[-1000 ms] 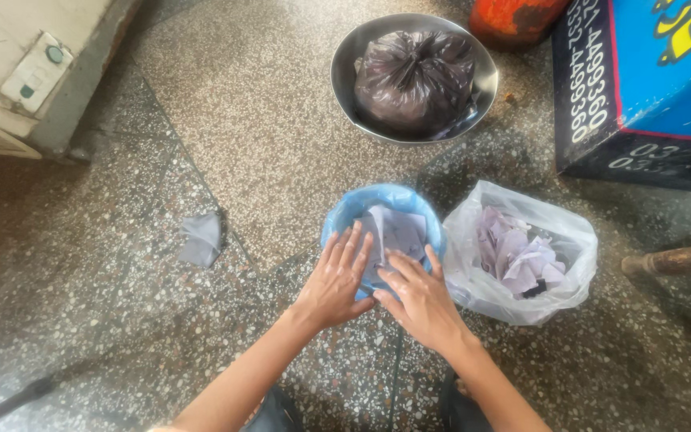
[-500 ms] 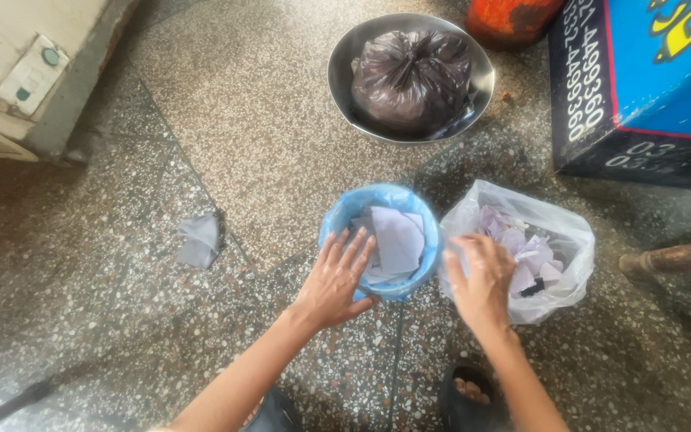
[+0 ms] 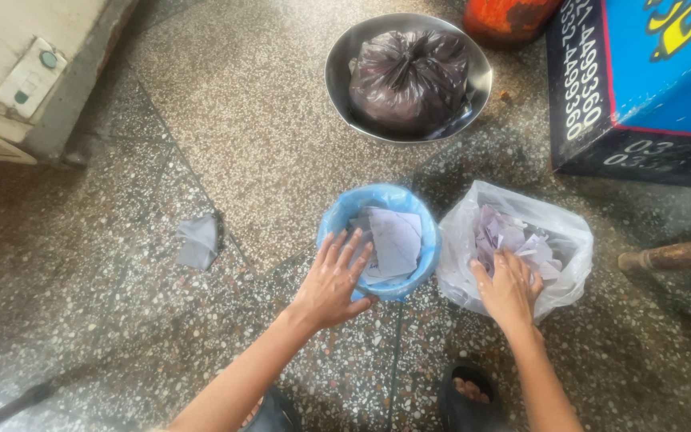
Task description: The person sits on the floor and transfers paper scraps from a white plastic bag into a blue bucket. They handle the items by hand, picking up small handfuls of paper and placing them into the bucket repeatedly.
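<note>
Right hand (image 3: pixel 509 288) in clear bag (image 3: pixel 569 240) of papers.

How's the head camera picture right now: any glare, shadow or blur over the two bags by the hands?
Head view: soft daylight, sharp around both hands, with no motion blur. The left hand rests on the blue bag, the right hand in the clear bag; mild sheen on that plastic and on the metal bowl. Shadow darkens the floor lower left; wide-angle bending shows at the edges.
</note>
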